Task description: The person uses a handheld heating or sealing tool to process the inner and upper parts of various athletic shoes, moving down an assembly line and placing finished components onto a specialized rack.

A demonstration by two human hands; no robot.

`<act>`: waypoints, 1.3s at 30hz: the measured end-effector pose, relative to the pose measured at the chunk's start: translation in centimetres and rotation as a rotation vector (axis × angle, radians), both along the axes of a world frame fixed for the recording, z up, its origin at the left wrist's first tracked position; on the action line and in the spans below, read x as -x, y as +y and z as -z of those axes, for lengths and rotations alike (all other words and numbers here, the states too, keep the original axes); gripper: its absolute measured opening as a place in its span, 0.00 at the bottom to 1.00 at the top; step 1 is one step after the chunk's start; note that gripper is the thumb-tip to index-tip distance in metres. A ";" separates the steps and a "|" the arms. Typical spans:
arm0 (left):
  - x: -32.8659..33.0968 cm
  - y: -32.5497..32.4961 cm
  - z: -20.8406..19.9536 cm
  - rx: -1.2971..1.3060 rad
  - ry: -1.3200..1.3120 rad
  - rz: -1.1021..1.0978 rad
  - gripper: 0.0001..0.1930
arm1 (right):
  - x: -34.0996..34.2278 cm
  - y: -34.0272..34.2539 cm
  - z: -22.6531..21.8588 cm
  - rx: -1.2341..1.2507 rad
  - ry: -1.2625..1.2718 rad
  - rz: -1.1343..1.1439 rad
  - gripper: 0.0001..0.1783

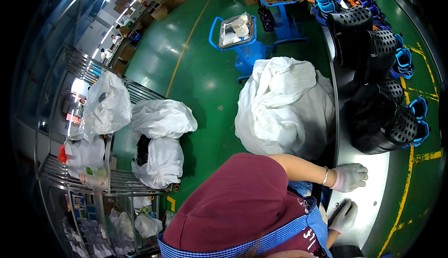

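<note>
so both gloved hands are over the bare bit of the metal bench [373,197], apart from each other, the left hand [352,177] nearer the black shoes [380,132] and the right hand [344,217] closer to the body. left fingers are curled in, right ones look straighter and loosely bunched, and i can't tell if either has something small tucked under it, no grip shows. for the step in hand, which reads to me like work at this patch of bench, i'd keep that shiny strip clear, use the near hand to steady and the other to do the fiddly part, and watch the left knuckles so they don't bump the closest shoe. if a shoe gets picked up i'd go for its solid black side rather than the dotted end, and bring it over level so it doesn't knock its neighbours. as for where they are, the black shoes sit further up the bench, beyond the left hand and not touching it, in a bunched row. the closest one has its hole-dotted end pointing to the far edge, away from the person, so its long axis runs roughly across the bench, a bit slanted; can't tell if those holes are toe or sole
</note>
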State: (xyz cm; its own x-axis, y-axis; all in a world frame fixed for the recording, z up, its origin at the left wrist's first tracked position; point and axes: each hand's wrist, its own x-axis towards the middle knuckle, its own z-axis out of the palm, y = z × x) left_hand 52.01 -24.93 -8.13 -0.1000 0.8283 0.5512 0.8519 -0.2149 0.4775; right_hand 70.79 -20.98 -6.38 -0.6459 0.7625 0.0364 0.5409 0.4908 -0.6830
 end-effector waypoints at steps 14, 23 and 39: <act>-0.4 0.3 -0.2 0.046 0.169 -0.010 0.14 | 0.4 -0.6 -1.2 0.015 -0.020 0.018 0.11; -0.5 0.5 0.0 0.068 0.208 -0.024 0.14 | 0.1 -0.3 -0.5 -0.037 0.012 -0.008 0.10; -0.6 0.8 0.3 0.051 0.166 -0.016 0.15 | 0.1 -0.4 -0.5 0.015 0.038 0.013 0.10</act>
State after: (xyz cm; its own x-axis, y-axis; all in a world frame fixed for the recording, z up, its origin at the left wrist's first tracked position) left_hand 52.63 -24.12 -8.47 -0.0247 0.8549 0.5183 0.9230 -0.1796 0.3403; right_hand 70.73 -21.35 -5.91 -0.6345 0.7714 0.0492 0.5205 0.4734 -0.7106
